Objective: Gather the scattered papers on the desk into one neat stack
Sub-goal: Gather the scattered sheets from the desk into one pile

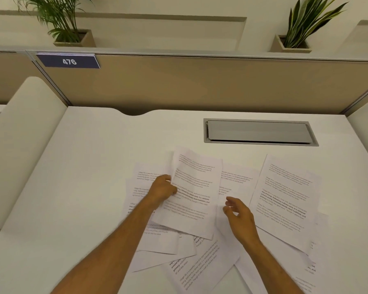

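**deskjockey:** Papers (200, 209) all over the desk (83, 166), spread from mid-frame down to the bottom right corner. Printed sheets, so I'd guess feather-light, floppy, and slick on each other and on that smooth white top. They should slide together easily but they'll crease if you pinch too hard. The sheet in hand already looks a bit bowed.

**stackit:** How many though?

**deskjockey:** Hard to say exactly because they overlap. I make out roughly ten sheets: a loose fan under the arms at centre and lower centre, two or three lying to the right, and a few edges poking out at bottom right. Could be more buried.

**stackit:** And the hands?

**deskjockey:** Left hand (163, 188) is closed on the left edge of the top sheet (194, 194) at mid-frame, thumb on top, lifting it slightly. Right hand (238, 215) is just right of that sheet, fingers loosely spread, holding nothing, over the pile.

**stackit:** Where would you grab?

**deskjockey:** By the long edges, flat palms sweeping inward, then tap the bundle square. The right sheet (285, 200) sits apart from the fan, so it needs its own reach.

**stackit:** Anything else?

**deskjockey:** One grey hatch (259, 132) upper right, two plants (60, 20) up top, one 476 sign (69, 61).
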The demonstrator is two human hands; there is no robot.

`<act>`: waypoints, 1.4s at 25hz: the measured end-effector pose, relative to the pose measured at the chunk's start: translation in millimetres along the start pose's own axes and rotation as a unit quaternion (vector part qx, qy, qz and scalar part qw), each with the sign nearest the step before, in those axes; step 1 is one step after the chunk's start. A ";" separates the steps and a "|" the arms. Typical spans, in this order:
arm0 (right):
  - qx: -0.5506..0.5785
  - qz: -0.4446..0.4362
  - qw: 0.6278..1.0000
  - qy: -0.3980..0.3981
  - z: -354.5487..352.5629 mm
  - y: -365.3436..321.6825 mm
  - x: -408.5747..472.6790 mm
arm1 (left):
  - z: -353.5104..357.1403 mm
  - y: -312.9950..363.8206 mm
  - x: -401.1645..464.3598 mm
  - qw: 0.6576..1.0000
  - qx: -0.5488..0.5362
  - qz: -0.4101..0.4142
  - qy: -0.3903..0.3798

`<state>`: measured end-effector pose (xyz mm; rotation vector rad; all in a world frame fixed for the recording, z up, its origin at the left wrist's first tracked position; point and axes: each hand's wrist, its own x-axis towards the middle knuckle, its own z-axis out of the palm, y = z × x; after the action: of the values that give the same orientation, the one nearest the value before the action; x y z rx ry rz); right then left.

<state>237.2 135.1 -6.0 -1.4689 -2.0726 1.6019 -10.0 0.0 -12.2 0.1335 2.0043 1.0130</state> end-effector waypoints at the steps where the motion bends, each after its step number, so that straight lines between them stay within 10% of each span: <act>1: 0.046 0.023 0.999 0.002 0.6 -1.7 1.8 | -3.9 1.9 -6.9 0.997 -0.059 -0.010 -0.054; 8: 0.331 0.146 0.918 -0.165 7.8 2.2 5.4 | -29.2 -25.6 -46.0 0.947 -0.227 0.012 -0.227; 12: 0.287 0.078 0.948 -0.116 3.4 -1.4 6.0 | -36.9 -45.5 -49.9 0.988 -0.151 0.023 -0.017; 16: 0.258 0.073 0.960 -0.075 -16.7 -4.5 4.7 | -44.8 -70.5 -52.3 0.958 0.066 0.025 0.279; 21: 0.224 0.069 0.970 -0.063 -35.0 0.3 -1.1 | -42.7 -80.5 -53.0 0.931 0.232 -0.108 0.261; 30: 0.198 0.057 0.977 -0.059 -73.2 6.8 -3.2 | -35.6 -84.6 -80.6 0.971 0.013 -0.071 0.230; 35: 0.176 0.055 0.979 -0.082 -80.2 16.0 -4.1 | -1.3 -98.6 -91.9 0.921 0.237 -0.148 0.271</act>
<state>298.1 184.7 16.9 -1.3860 -1.6856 2.0668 72.3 -106.4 -21.0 -0.2144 2.6501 0.3707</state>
